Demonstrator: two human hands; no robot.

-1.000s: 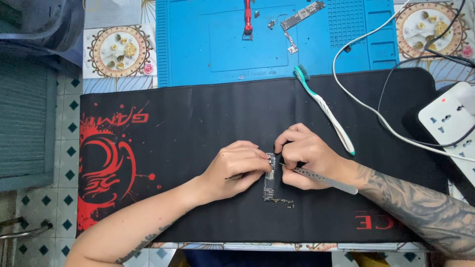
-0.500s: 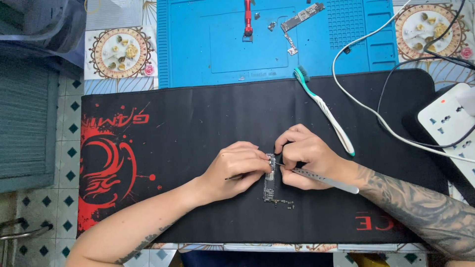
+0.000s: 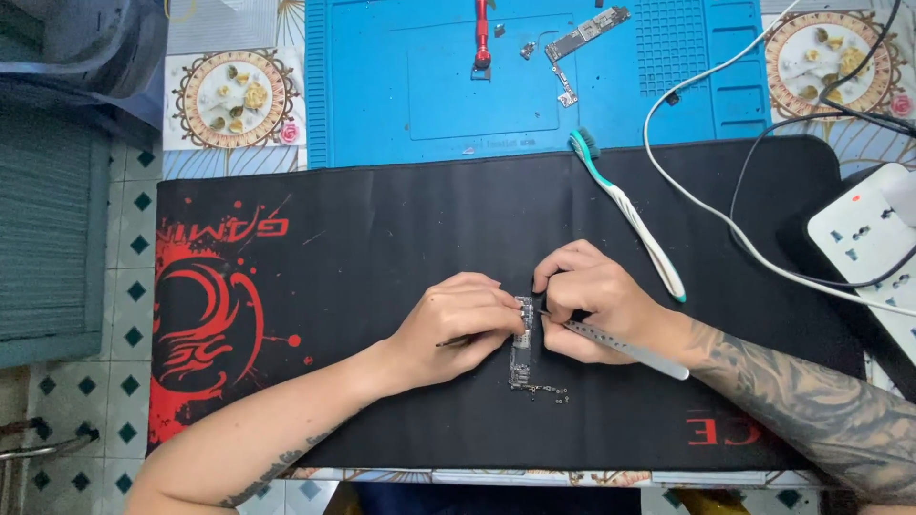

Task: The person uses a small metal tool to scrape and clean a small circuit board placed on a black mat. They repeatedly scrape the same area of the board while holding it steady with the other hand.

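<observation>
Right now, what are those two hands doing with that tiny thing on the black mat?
A person is working on a small, narrow circuit board that lies on a black and red desk mat. The left hand presses on the board's upper end and seems to hold a thin dark tool. The right hand holds a slim metal tool with its tip at the board. A white and green toothbrush lies nearby, and another board sits on the blue mat behind.

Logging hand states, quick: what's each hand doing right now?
Left hand: closed, pinning the circuit board, holding a thin tool.
Right hand: closed on a metal pry tool.
</observation>
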